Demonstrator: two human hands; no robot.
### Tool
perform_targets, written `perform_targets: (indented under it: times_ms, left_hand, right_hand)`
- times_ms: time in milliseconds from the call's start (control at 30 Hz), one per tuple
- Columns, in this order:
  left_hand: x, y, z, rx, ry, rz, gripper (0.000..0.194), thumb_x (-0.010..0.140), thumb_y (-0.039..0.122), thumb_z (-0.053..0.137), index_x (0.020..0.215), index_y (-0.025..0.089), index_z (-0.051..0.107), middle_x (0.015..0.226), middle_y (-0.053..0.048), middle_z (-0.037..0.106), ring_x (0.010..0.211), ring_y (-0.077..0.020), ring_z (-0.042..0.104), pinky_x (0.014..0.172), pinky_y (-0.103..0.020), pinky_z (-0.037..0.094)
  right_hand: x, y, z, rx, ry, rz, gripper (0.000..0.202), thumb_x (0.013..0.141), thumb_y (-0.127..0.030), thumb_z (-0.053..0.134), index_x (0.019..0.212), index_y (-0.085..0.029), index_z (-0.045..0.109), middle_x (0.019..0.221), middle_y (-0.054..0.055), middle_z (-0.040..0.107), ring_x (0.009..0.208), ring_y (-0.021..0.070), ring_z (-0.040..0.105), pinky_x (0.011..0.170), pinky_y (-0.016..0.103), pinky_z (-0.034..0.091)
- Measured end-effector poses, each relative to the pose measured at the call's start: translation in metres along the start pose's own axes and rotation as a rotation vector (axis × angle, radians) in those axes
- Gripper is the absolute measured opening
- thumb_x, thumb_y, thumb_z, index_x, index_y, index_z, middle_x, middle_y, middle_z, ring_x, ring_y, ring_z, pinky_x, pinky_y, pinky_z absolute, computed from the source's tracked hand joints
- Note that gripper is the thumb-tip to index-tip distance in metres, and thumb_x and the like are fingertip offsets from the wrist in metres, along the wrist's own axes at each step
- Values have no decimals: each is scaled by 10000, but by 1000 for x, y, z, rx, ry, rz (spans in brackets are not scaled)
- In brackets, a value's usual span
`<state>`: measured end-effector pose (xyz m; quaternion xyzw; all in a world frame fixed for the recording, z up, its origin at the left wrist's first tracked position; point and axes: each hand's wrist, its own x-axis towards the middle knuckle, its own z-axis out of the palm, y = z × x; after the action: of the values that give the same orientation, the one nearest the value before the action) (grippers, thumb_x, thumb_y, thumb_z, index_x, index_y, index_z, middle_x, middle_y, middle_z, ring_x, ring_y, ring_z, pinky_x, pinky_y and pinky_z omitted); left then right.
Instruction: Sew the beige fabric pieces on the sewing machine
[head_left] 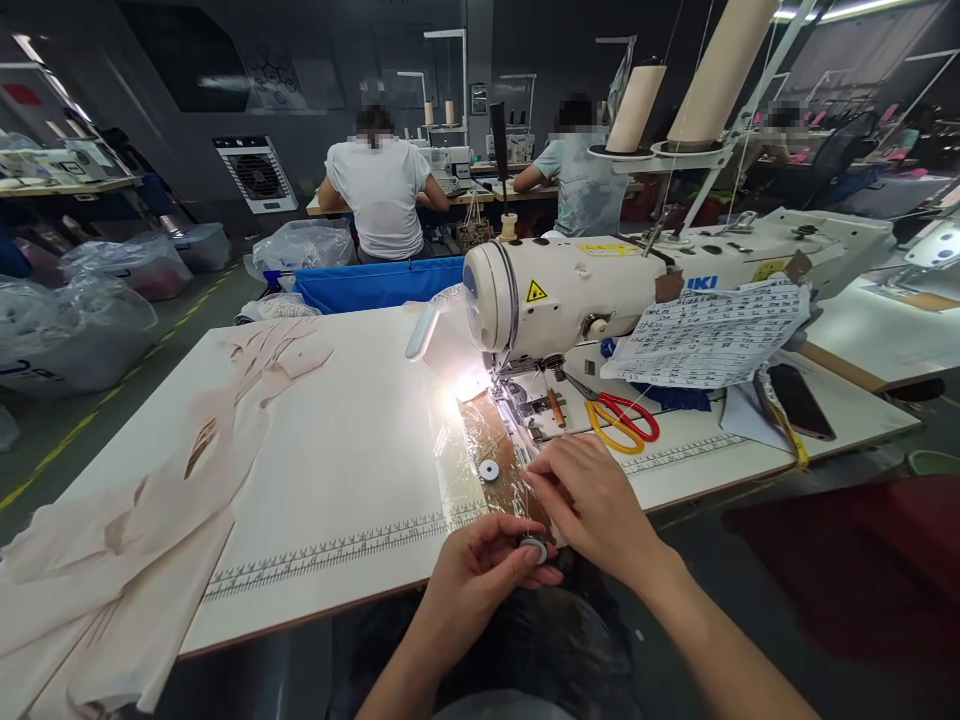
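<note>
Just off the table's front edge, my left hand (pixel 491 570) is closed around a small round metal bobbin case (pixel 534 548), held between thumb and fingers. My right hand (pixel 581 495) is just above and to the right, thumb and forefinger pinched on a thin thread (pixel 527 505) that runs down toward the bobbin case. A loose bobbin (pixel 489 470), a pale disc with a dark centre hole, lies on the plastic-covered brown bed plate. Behind my hands stands the white sewing machine (pixel 562 290), its lamp shining on the needle area.
Scissors (pixel 622 420) with red and yellow handles lie right of the needle. Beige fabric pieces (pixel 187 480) spread over the table's left side. A handwritten sheet (pixel 705 335) leans on the machine; a phone (pixel 801 400) and tape measure (pixel 784 420) lie at right. Two people sit ahead.
</note>
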<state>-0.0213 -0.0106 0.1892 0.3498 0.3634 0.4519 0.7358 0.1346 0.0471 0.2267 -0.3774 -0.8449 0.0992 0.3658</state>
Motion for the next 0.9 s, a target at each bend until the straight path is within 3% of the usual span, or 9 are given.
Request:
perform_targets:
  times_ms: [100, 167, 267, 333, 400, 500, 633, 733, 900]
  left_hand:
    - [0, -3, -2, -28, 10, 33, 322, 709, 386, 807, 893, 149, 690, 854, -47, 739, 736, -172, 725, 726, -246, 564]
    - [-1, -2, -2, -36, 34, 38, 322, 700, 385, 814, 869, 150, 675, 850, -41, 740, 745, -176, 726, 726, -246, 563]
    - [-3, 2, -2, -39, 49, 28, 338, 697, 399, 814, 861, 151, 653, 797, -41, 745, 765, -189, 727, 738, -260, 563]
    - [-4, 5, -3, -52, 48, 25, 347, 697, 405, 813, 868, 155, 644, 762, -38, 744, 763, -190, 726, 753, -275, 565]
    - [-5, 6, -4, -60, 58, 27, 352, 691, 402, 818, 872, 157, 642, 739, -27, 738, 751, -186, 726, 758, -282, 567]
    - [-7, 6, -7, -29, 76, 47, 348, 705, 398, 810, 885, 150, 644, 709, -22, 728, 741, -180, 724, 759, -277, 565]
    - [-9, 4, -10, 11, 82, 84, 340, 719, 408, 795, 877, 151, 639, 728, -32, 733, 719, -173, 717, 737, -274, 566]
    - [-11, 5, -11, 5, 91, 91, 315, 731, 390, 789, 880, 158, 636, 762, -33, 738, 737, -173, 718, 752, -276, 570]
    - [-15, 4, -17, -4, 93, 106, 279, 758, 365, 769, 892, 159, 638, 734, -27, 722, 725, -190, 722, 728, -287, 587]
  right_hand:
    - [-8, -5, -5, 107, 45, 112, 163, 951, -191, 446, 797, -224, 490, 761, 18, 613, 680, 161, 551, 630, 302, 427]
    - [-14, -9, -7, 421, 23, 226, 151, 970, -242, 448, 831, -231, 509, 833, 15, 662, 652, 133, 586, 587, 263, 466]
    - [-20, -13, -4, 993, -56, 350, 188, 966, -329, 480, 805, -237, 510, 750, -11, 655, 612, 123, 598, 563, 250, 491]
    - [-23, -13, 0, 1107, -67, 377, 218, 958, -343, 497, 768, -236, 490, 655, -33, 601, 568, 115, 567, 523, 234, 469]
    - [-24, -13, 4, 1022, 4, 386, 220, 955, -330, 502, 756, -239, 475, 617, -53, 540, 507, 96, 501, 468, 214, 420]
    - [-22, -13, 5, 639, 61, 279, 156, 958, -261, 476, 806, -238, 504, 727, -27, 552, 541, 95, 497, 472, 222, 397]
    - [-18, -15, -1, 194, -103, -5, 87, 925, -165, 491, 899, -224, 550, 876, 31, 662, 769, 156, 606, 643, 274, 461]
    - [-17, -15, -3, 71, -170, -63, 114, 918, -160, 502, 838, -224, 551, 724, -1, 646, 688, 154, 574, 645, 287, 449]
    - [-24, -10, -2, -12, -159, -23, 179, 927, -129, 431, 799, -217, 521, 689, 2, 609, 633, 147, 543, 571, 269, 408]
